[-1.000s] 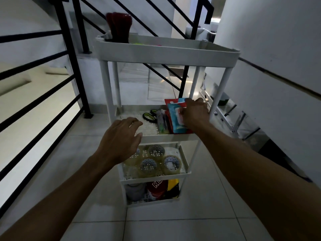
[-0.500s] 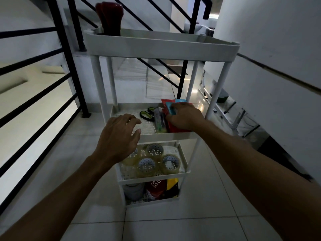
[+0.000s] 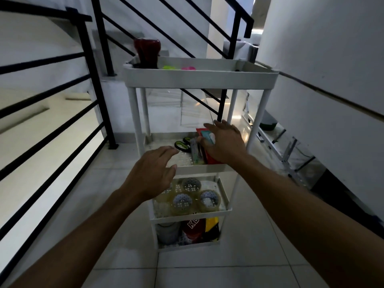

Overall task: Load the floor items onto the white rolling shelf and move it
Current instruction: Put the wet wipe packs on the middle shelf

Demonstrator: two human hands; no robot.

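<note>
**Ana:** Pale glossy floor tiles (image 3: 239, 256) and a black stair railing (image 3: 99, 80) frame it; where does everything sit?

**Ben:** Starting from the left: the left hand (image 3: 149, 173) hovers with fingers loosely spread, holding nothing, just short of the second tier's front lip. Beyond it stands the white rolling shelf (image 3: 199, 79), moulded plastic with round posts and perforated trays. Directly under that hand lie glossy clear tape rolls (image 3: 208, 199). Green-handled scissors (image 3: 182, 145) rest just past its fingertips.

**Ana:** And the other?

**Ben:** The right hand (image 3: 224, 142) rests on flat red and blue packets (image 3: 205, 136) standing on edge in the second tier, fingers bent over them; whether it truly grips them I cannot tell.

**Ana:** How should this step be done well?

**Ben:** I'd judge the packets are slippery film, so press them back against the rail until they stay put, then let go slowly. The shelf looks light and top-loaded by the dark red vase (image 3: 146, 51); steady a post before pushing.
</note>
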